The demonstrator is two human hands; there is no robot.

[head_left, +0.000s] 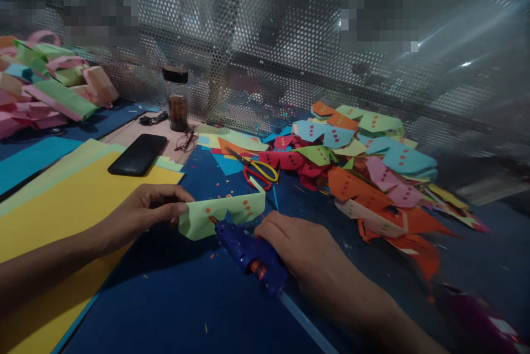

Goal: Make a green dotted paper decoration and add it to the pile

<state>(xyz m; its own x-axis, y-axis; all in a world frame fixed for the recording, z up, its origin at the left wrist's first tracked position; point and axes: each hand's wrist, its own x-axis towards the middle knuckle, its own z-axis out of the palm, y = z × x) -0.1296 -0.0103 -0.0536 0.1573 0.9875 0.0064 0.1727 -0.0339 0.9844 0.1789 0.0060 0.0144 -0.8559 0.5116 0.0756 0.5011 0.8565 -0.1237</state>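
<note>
My left hand (143, 211) pinches one end of a light green paper strip (223, 211) dotted with small orange squares, holding it just above the blue table top. My right hand (302, 249) grips a blue hot glue gun (248, 252). The gun's nozzle touches the lower edge of the green strip near its middle. A clear glue stick (306, 321) sticks out of the back of the gun toward me.
Red-and-yellow scissors (257, 170) lie beyond the strip. A heap of cut coloured paper pieces (364, 172) fills the right. Yellow and green paper sheets (62, 205) lie left, with a black phone (138, 154), a jar (177, 99), glasses (186, 139) and folded paper (53, 89) behind. Perforated metal mesh (290, 39) closes the back.
</note>
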